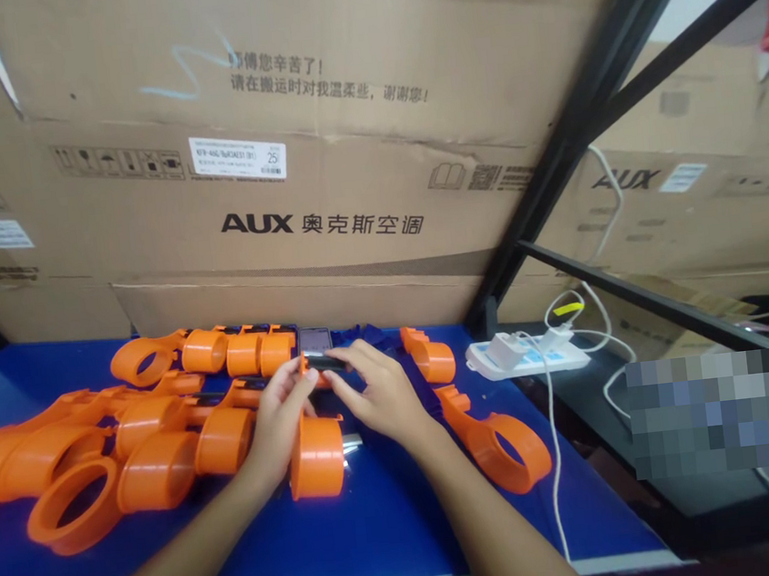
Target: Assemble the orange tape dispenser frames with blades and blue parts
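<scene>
Left hand (281,415), right hand (382,389) tight on orange holder (318,460); other holders (160,470), power strip (535,364) nearby

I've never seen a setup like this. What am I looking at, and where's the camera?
There's no robot: these are a person's two bare hands, in one picture from a camera worn on their head. The left hand holds an orange plastic piece with a wide ring; the right hand grips a slim black piece by its upper end. Whether the two are joined, I can't tell. More orange ringed parts lie on the blue tabletop. Behind stands a large brown cardboard panel with printed lettering; a white power strip sits to the right.
</scene>
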A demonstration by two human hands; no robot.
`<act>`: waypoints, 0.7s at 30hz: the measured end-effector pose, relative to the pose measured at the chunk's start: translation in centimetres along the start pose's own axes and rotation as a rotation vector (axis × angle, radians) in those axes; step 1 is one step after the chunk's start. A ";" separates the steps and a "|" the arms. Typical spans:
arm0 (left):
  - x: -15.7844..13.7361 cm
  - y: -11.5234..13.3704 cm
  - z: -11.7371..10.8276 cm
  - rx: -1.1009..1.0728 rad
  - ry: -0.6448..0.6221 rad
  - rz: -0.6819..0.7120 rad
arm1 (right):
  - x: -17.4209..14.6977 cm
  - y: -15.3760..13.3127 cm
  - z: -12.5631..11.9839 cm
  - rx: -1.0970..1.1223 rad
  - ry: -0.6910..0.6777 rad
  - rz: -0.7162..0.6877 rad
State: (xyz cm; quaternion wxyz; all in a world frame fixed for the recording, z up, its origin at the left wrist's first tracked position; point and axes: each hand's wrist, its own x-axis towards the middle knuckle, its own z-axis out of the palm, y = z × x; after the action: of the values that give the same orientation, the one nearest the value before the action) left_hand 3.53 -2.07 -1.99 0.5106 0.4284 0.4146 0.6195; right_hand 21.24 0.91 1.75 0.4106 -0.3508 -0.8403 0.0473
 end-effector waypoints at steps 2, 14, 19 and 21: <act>0.0 0.0 0.0 0.003 -0.005 -0.001 | 0.0 0.0 0.0 -0.006 -0.007 0.007; -0.1 0.0 0.2 -0.001 -0.024 -0.092 | -0.1 -0.3 -0.2 0.029 -0.063 0.019; 0.0 0.0 0.1 -0.024 0.005 -0.170 | 0.0 -0.1 -0.3 0.075 -0.084 0.033; 0.0 0.3 0.1 -0.035 0.015 -0.196 | 0.0 -0.1 -0.3 0.097 -0.097 0.031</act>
State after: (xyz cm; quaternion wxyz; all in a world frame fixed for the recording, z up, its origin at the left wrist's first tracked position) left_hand 3.56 -2.10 -1.70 0.5733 0.3720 0.4473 0.5769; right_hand 21.42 0.81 1.98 0.3852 -0.3407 -0.8504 0.1112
